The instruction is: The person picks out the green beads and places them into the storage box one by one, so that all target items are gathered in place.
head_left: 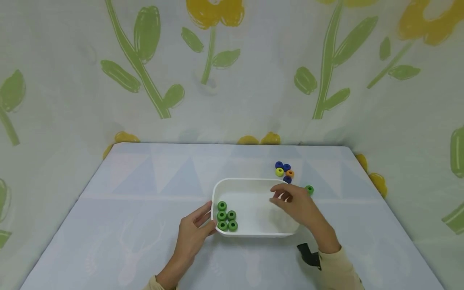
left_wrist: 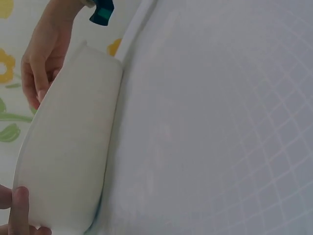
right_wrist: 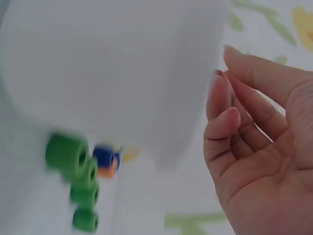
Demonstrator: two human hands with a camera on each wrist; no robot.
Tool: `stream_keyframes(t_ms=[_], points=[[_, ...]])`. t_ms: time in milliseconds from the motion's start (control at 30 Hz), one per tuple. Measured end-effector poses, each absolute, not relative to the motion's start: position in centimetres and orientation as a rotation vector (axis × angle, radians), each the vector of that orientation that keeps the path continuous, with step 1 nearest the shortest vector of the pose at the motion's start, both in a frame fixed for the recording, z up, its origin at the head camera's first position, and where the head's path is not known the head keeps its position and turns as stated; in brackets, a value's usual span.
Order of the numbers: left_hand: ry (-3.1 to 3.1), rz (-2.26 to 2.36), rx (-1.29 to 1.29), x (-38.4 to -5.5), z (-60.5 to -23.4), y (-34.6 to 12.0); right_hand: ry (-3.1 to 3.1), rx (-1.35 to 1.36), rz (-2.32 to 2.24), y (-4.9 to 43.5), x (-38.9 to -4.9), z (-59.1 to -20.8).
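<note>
Behind a pale table [head_left: 127, 241] is a flowered cloth [head_left: 253, 100]. In the head view, the left hand [head_left: 193, 233] grips the left end of the tray [head_left: 251, 209], where five green beads [head_left: 228, 218] sit; the right hand [head_left: 296, 203], fingertips slightly parted, is above the right end, loose beads [head_left: 282, 173] beyond. The left wrist view shows left fingers at the tray's rim. In the right wrist view, right fingers bend loosely beside the tray, holding nothing visible.

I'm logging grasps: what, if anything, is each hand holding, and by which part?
The left hand holds the white tray by its left end. The right hand shows nothing held.
</note>
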State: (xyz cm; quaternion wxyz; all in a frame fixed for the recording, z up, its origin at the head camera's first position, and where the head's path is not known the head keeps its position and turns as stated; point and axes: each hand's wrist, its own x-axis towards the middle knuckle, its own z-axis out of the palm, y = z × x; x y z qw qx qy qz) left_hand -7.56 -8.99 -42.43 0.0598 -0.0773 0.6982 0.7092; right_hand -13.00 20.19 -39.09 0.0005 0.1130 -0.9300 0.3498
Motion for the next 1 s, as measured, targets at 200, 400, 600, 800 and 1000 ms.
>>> stream_keyframes(t_ms=[200,400,600,800,1000], points=[[2.119,2.152,-0.245,-7.6,-42.5,-9.1,-2.842,0.076,1.068,25.1,-13.0,-39.1],[2.132,2.123,-0.257,-7.4,-42.4,-9.0,-2.908,-0.114,1.008,27.8,-13.0,-41.0],[2.129,2.129,-0.254,-7.5,-42.4,-9.0,-2.913,-0.192,0.994,29.0,-13.7,-42.8],[2.138,2.124,-0.252,-7.5,-42.4,-9.1,-2.925,-0.342,1.031,29.7,-14.2,-43.9],[2.141,2.117,-0.268,-7.3,-42.4,-9.1,-2.941,-0.371,1.047,30.0,-14.7,-44.6]])
